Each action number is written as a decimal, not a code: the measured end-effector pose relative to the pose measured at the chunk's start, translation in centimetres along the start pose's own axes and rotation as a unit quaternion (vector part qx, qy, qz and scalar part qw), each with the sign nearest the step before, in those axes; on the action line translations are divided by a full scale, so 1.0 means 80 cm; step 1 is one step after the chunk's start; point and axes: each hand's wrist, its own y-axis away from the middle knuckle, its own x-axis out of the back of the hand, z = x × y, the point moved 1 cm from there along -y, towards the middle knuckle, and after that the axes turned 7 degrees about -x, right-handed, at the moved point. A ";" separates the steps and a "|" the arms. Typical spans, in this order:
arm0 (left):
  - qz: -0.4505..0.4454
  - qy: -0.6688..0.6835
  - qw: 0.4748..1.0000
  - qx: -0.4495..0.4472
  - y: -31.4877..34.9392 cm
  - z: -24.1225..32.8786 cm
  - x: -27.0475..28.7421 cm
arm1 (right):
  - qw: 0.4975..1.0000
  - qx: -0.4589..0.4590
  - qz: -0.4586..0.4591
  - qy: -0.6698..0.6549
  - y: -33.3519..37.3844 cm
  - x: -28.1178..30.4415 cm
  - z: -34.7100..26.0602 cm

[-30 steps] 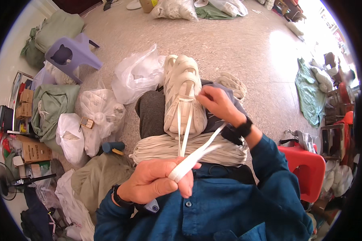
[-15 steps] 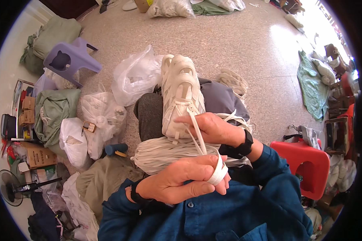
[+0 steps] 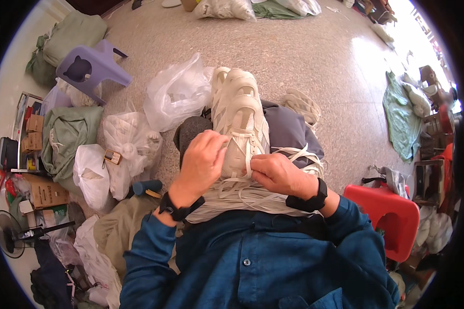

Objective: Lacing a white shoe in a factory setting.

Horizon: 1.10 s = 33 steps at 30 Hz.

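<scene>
A cream sneaker [image 3: 241,95] lies lengthwise over my lap, its toe pointing away from me, with the edge of a second one showing along its left side. Flat cream shoelaces run through its eyelets. At the shoe's right edge, my right hand [image 3: 281,174] pinches a shoelace [image 3: 248,154] between thumb and fingers. My left hand [image 3: 200,160] is by the shoe's left edge, fingertips drawn together; what is between them is too small to make out. Under both wrists a thick bundle of cream laces [image 3: 227,202] stretches across my lap.
A purple plastic stool [image 3: 100,64] stands at far left, a red stool [image 3: 392,219] at right. Clear plastic bags [image 3: 175,95], a white bag [image 3: 93,177] and a blue cylinder [image 3: 148,187] lie on my left. More cream shoes [image 3: 301,105] rest on the floor beyond my right knee.
My left hand has moved from the lap up to the shoe's left side, and the lace loop wrapped round it is gone. My right hand has shifted slightly down and right, still on a lace.
</scene>
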 end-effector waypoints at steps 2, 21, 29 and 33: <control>-0.011 0.002 0.999 -0.048 -0.007 -0.006 -0.018 | 1.000 -0.003 0.003 -0.004 -0.001 0.001 -0.005; 0.101 0.030 0.994 0.017 0.007 -0.004 -0.064 | 0.989 0.012 0.110 -0.102 0.016 -0.003 0.002; 0.065 -0.003 0.998 -0.008 0.023 0.004 -0.045 | 0.998 -0.037 0.023 0.047 0.048 0.010 -0.003; 0.041 0.076 0.994 0.062 0.006 0.034 -0.025 | 0.994 0.020 0.056 0.091 0.048 0.005 -0.006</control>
